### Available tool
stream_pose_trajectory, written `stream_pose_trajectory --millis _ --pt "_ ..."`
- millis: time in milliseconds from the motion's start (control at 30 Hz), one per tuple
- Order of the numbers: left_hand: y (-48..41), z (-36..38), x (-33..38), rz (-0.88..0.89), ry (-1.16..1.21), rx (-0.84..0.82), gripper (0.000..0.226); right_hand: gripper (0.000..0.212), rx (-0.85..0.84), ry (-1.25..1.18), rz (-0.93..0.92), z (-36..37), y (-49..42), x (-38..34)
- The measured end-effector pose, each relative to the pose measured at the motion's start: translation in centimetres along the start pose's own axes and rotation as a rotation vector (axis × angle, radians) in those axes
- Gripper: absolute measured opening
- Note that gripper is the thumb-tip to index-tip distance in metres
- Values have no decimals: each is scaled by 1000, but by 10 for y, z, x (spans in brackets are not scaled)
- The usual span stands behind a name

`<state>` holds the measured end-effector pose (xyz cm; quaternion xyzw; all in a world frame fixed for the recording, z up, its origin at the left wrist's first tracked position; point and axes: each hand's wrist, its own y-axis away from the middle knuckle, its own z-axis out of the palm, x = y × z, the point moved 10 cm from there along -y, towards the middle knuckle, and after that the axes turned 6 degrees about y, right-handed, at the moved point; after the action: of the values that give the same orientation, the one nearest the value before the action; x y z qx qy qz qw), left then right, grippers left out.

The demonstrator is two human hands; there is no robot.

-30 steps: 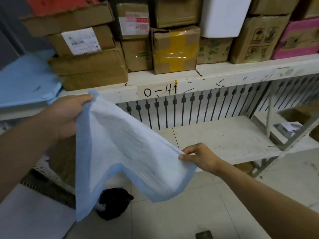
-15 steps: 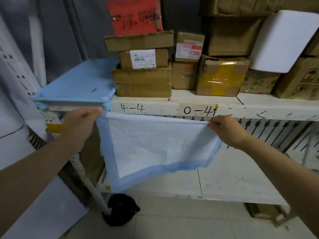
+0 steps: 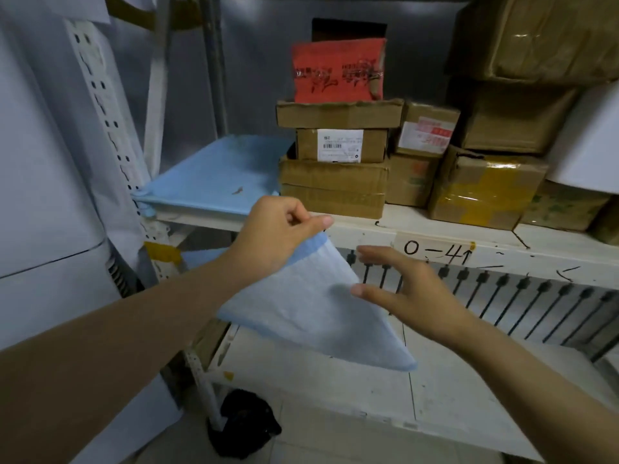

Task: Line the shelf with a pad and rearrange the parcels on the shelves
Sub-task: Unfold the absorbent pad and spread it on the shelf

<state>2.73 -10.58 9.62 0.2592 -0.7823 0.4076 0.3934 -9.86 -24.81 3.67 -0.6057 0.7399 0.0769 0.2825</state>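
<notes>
We saw the left hand (image 3: pixel 278 229) raised in front of the upper shelf (image 3: pixel 435 236), its grip pinched on the top corner of a pad (image 3: pixel 311 316), thumb and fingers closed on the blue border. The pad hung from that corner alone, white and quilted with a blue edge, draping down and to the right in front of the gap between the two shelves; its lowest corner hung above the lower shelf (image 3: pixel 335 383), which was bare and scuffed.

The right hand (image 3: pixel 412 293) was open, its grip released, fingers spread. Its thumb tip lay at the pad's right edge, though we could not tell whether it touched.

A second pad, the blue pad (image 3: pixel 214 175), already lay flat on the left end of the upper shelf, its near corner bunched against the perforated upright (image 3: pixel 110 135). Just to its right stood a stack of brown cartons (image 3: pixel 335 185), one bearing a white barcode label (image 3: pixel 340 145), with a red parcel (image 3: pixel 338 70) standing upright on top. Further right sat a small carton with a pink label (image 3: pixel 425 130), a box crossed with yellow tape (image 3: pixel 485 189) and larger cartons (image 3: pixel 536 38) above it.

A handwritten tag reading "0-4" (image 3: pixel 435 254) was fixed to the shelf's front edge, just above the right hand. A black bag (image 3: pixel 243 423) lay on the floor at the foot of the upright.
</notes>
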Motion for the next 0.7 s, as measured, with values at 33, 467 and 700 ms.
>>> stream_pose_trajectory --millis 33,467,700 --pt "0 6 -2 -17 -5 -33 33 49 -25 -87 -46 12 -5 -19" --pt "42 -63 -33 79 -246 -239 50 28 122 -509 123 16 -31 -31" --pt "53 -60 -60 123 -189 -224 36 28 145 -459 65 -7 -30 -37"
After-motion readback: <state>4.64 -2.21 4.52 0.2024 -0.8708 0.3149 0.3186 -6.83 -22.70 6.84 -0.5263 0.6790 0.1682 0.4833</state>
